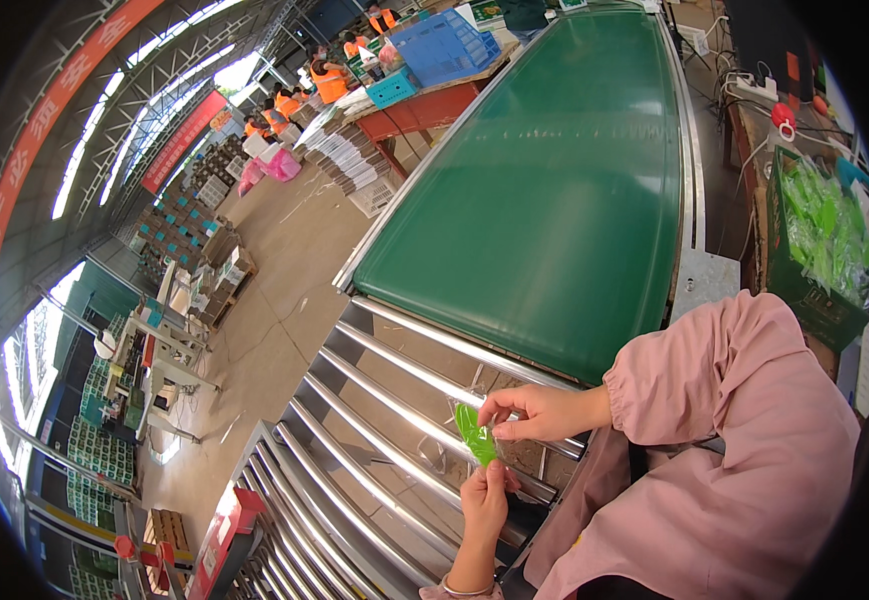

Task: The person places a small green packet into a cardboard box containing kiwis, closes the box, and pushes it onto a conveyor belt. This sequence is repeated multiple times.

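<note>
A bright green, flat item in a clear plastic wrapper [475,433] is between my two hands, above the metal rollers [397,416] of a conveyor. My left hand [485,495] pinches its lower end between thumb and fingers, and a bracelet circles that wrist. My right hand [532,414] comes in from the right, its thumb and fingertips at the upper right side of the wrapper; whether they grip it cannot be told. More green wrapped items [824,217] fill a dark green carton [817,296] on the right.
A green conveyor belt [532,210] runs away beyond the rollers. A blue crate [442,49] stands on a red table at its left. A red-ended metal frame [228,525] borders the rollers at lower left. Several people in orange vests are far off. Cables lie on the right-hand bench.
</note>
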{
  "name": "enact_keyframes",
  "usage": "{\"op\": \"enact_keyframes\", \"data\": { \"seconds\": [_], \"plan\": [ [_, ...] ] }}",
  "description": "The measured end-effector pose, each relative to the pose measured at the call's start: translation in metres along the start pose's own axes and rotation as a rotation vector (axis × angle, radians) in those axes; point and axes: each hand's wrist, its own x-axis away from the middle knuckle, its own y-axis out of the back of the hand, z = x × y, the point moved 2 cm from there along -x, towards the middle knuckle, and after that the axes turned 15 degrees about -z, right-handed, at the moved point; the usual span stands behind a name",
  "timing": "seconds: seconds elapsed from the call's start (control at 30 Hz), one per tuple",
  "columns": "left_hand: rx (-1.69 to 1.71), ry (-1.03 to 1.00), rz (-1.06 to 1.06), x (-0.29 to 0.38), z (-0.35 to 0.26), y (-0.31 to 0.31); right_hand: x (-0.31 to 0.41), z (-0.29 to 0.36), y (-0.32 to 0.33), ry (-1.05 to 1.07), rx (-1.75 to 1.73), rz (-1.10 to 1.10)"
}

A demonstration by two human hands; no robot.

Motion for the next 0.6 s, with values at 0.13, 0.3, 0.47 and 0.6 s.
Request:
{"op": "enact_keyframes", "data": {
  "seconds": [0.13, 0.3, 0.47, 0.6],
  "plan": [
    [-0.039, 0.01, 0.006, 0.0, -0.002, -0.002, -0.002, 0.0, 0.0, 0.035, -0.045, -0.036],
    [-0.037, -0.003, 0.051, 0.0, 0.0, -0.003, -0.001, 0.003, 0.002, 0.014, -0.063, -0.022],
    [-0.02, -0.032, 0.062, 0.001, 0.005, -0.003, 0.0, 0.006, 0.002, -0.027, -0.004, -0.019],
    [-0.02, -0.031, 0.058, 0.001, 0.002, -0.004, 0.003, 0.007, -0.002, -0.107, 0.013, 0.102]
  ]
}}
